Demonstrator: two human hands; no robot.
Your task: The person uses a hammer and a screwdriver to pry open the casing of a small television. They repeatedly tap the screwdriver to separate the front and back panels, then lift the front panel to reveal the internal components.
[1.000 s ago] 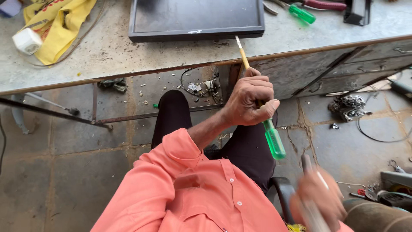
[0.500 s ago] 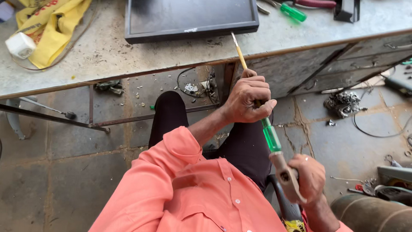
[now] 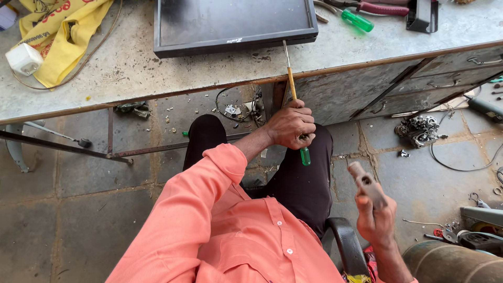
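My left hand [image 3: 291,126] is closed around a screwdriver [image 3: 289,71] with a green handle and a yellowish shaft. The shaft points up and away, and its tip reaches over the edge of the grey workbench [image 3: 126,68] near the black flat monitor [image 3: 230,23]. Only the handle's end [image 3: 305,156] shows below my fist, above my dark trousers. My right hand [image 3: 378,217] is lower right and apart from the screwdriver. It grips a small grey-brown metal part [image 3: 365,181] that sticks up from the fingers. My sleeve and shirt are orange.
On the bench lie a second green-handled screwdriver [image 3: 357,20], red-handled pliers [image 3: 385,8], a yellow cloth [image 3: 63,36] and a white plug block [image 3: 23,58]. Metal drawers [image 3: 440,78] sit at the right. A motor part [image 3: 419,128], wires and tools litter the tiled floor. A black chair armrest [image 3: 346,243] is beside my right arm.
My right hand has pulled back from the screwdriver's handle end with the small part. More shaft now shows above my left fist and less green handle below it.
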